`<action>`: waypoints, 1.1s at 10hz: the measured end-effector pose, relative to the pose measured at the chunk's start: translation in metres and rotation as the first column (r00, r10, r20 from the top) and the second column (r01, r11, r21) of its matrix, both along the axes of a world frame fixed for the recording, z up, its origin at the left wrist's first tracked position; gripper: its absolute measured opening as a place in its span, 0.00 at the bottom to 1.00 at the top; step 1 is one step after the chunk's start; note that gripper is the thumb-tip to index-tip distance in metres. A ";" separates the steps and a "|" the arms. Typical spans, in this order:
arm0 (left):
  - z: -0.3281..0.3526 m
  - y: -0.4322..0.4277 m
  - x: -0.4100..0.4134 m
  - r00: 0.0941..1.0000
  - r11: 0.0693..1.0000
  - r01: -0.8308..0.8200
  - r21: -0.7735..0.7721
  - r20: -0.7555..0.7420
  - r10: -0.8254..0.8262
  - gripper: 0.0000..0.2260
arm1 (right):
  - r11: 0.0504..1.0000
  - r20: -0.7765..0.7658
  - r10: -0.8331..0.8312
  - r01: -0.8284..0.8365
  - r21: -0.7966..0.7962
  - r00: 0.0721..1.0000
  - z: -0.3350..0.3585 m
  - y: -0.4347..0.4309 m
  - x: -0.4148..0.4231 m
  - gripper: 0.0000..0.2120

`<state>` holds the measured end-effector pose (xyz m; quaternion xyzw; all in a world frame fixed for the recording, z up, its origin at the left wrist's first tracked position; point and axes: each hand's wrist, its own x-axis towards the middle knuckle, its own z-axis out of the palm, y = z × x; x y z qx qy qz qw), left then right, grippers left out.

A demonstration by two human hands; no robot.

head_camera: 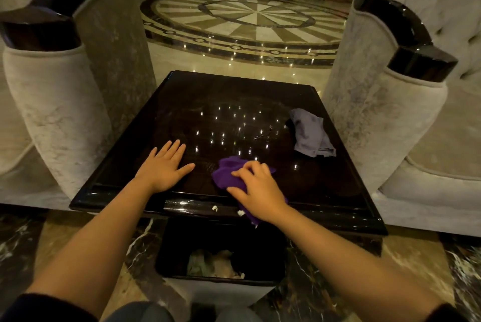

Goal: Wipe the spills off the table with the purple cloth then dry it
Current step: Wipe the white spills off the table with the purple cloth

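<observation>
1. Nearest my viewpoint I see two bare forearms reaching forward from dark sleeve cuffs, with grey-clad knees at the bottom edge.
2. Below the desk's near edge stands a dark open bin (221,256) on the marble floor; pale crumpled waste lies inside it.
3. My right hand (256,191) rests on the purple cloth (229,172), fingers curled and closed over the bunched fabric, pressing it against the desk (125,165) near the front edge.
4. The purple cloth is a vivid violet, crumpled, soft-looking; one corner hangs over the desk's near edge under my wrist.
5. My left hand (165,165) lies flat on the desk, palm down, fingers spread, gripping nothing, just left of the purple cloth and apart from it.
6. The desk is dark, glossy and square, reflecting many ceiling light points.
7. Two small white specks (215,208) sit on the desk's front rim, one touching the cloth's hanging corner.
8. A grey cloth (311,134) lies crumpled at the desk's right side, well apart from both hands.
9. Pale upholstered armchairs (59,113) flank the desk.
10. I can read no brand, label or writing anywhere.
</observation>
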<state>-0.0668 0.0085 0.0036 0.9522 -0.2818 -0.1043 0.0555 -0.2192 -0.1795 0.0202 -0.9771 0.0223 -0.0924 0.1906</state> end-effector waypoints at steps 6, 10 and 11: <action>0.004 -0.002 -0.003 1.000 1.000 0.011 0.013 -0.003 -0.011 0.30 | 0.863 0.249 0.464 -0.371 -0.343 0.850 0.001 0.052 -0.024 0.07; 0.001 -0.002 0.003 1.000 1.000 0.012 0.000 -0.011 -0.012 0.31 | 0.971 0.276 0.095 -0.150 0.187 0.956 0.015 0.022 -0.017 0.11; 0.002 -0.002 0.002 1.000 1.000 0.009 -0.002 -0.008 -0.009 0.32 | 0.982 0.268 0.135 -0.165 0.090 0.954 0.016 0.019 -0.017 0.12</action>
